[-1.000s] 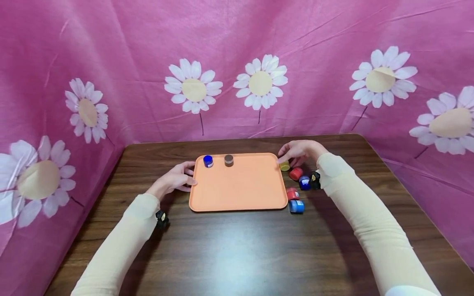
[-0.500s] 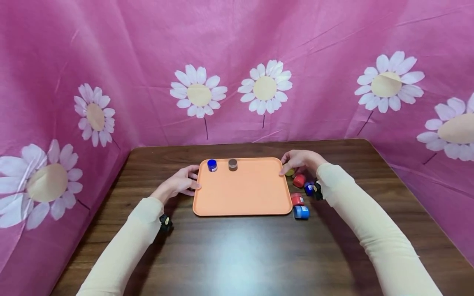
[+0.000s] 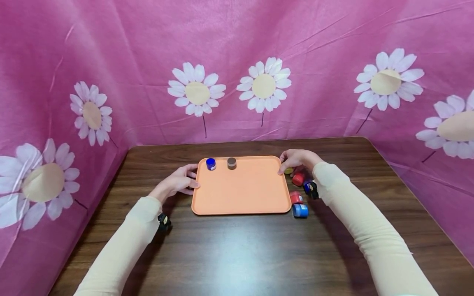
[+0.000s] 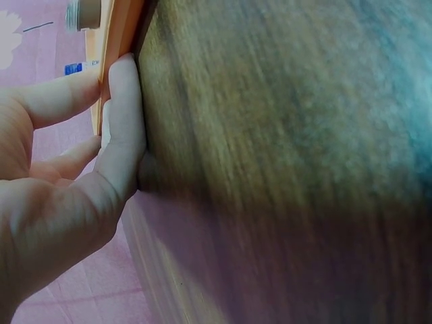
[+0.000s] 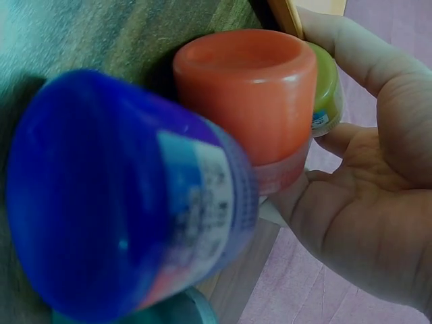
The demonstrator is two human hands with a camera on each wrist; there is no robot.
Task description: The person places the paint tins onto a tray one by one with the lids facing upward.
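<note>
An orange tray (image 3: 240,189) lies on the table, with a blue paint jar (image 3: 211,164) and a brown paint jar (image 3: 231,163) near its far left corner. My left hand (image 3: 179,179) grips the tray's left edge; in the left wrist view its thumb and fingers lie on either side of the rim. At the far right corner, my right hand (image 3: 299,159) holds the tray's edge, thumb on the rim. A yellow paint jar (image 5: 327,88) sits under that hand, mostly hidden in the head view. Beside it lies a red jar (image 5: 250,101), then a dark blue jar (image 5: 101,202).
Along the tray's right side lie another red jar (image 3: 296,197) and a light blue jar (image 3: 300,211). The brown wooden table (image 3: 237,250) extends towards me. A pink curtain with white daisies (image 3: 229,37) surrounds its back and sides.
My right hand has shifted from over the yellow jar onto the tray's edge, covering more of that jar. My left hand keeps its place. The head view has shifted slightly.
</note>
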